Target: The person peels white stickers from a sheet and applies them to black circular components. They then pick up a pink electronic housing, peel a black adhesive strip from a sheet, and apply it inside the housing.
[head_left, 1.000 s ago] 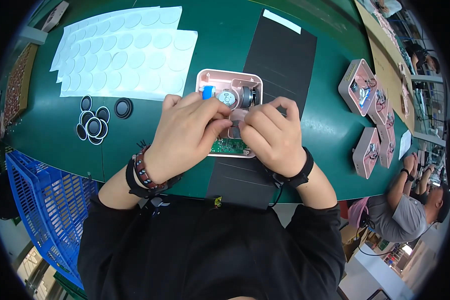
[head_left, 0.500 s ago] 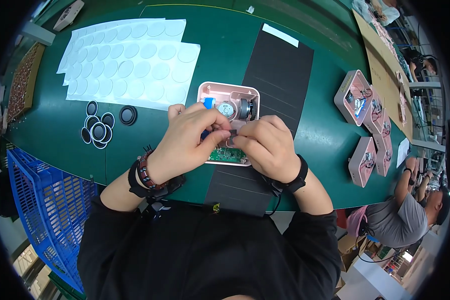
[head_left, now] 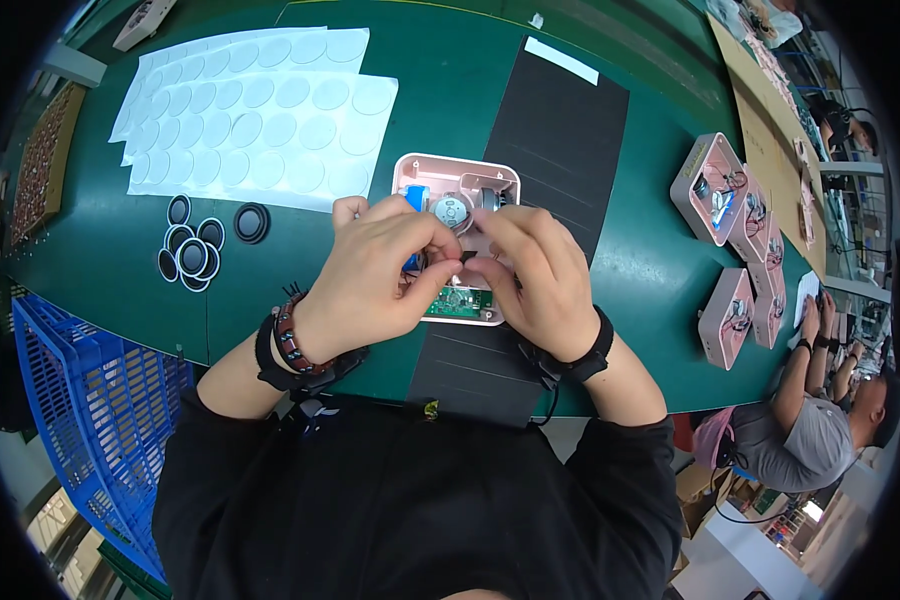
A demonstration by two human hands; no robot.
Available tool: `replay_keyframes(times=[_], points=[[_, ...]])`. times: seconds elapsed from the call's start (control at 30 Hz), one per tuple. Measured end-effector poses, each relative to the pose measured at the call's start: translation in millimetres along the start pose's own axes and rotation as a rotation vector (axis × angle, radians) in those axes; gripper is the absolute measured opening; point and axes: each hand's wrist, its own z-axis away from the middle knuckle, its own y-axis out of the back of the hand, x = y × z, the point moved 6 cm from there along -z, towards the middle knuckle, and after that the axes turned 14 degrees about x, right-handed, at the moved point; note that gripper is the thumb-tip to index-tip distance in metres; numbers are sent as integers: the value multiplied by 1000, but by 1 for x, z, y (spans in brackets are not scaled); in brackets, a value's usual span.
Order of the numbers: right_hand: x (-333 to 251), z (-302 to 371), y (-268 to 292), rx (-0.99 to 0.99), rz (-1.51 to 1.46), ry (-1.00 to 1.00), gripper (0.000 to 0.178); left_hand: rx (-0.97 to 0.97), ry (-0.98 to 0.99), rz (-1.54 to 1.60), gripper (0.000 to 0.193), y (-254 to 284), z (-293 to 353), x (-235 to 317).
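A pink plastic housing (head_left: 457, 160) lies open in front of me, its far wall showing above my hands. Inside it are a silver round part (head_left: 450, 211), a dark speaker-like cylinder (head_left: 492, 201), blue wrapped cells (head_left: 416, 197) and a green circuit board (head_left: 460, 301). My left hand (head_left: 382, 262) reaches over the housing's left side, thumb and forefinger pinched at a small dark piece (head_left: 468, 257) that is mostly hidden. Over the right side, my right hand (head_left: 542, 283) has thumb and forefinger apart, the thumb tip close to that dark piece.
The housing sits on a black mat (head_left: 560, 130) on the green table (head_left: 300, 260). At left are white sheets of round stickers (head_left: 260, 125) and several black rings (head_left: 196, 250). More pink housings (head_left: 725, 318) stand at right, near another person (head_left: 805, 440). A blue crate (head_left: 100, 420) stands at lower left.
My right thumb and forefinger have parted from the small dark piece, the forefinger now stretched toward the round part. My left hand keeps its pinch. The co-worker's arms have moved.
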Motion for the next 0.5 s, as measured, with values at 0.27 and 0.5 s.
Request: replay_keyframes(times=[0.27,0.5], points=[[-2,3,-1,-1,13,76,32,49,-46,-96,7,1,1,1],[11,7,-5,3,-117,-32,27,132,-138,-169,9,8,0,8]])
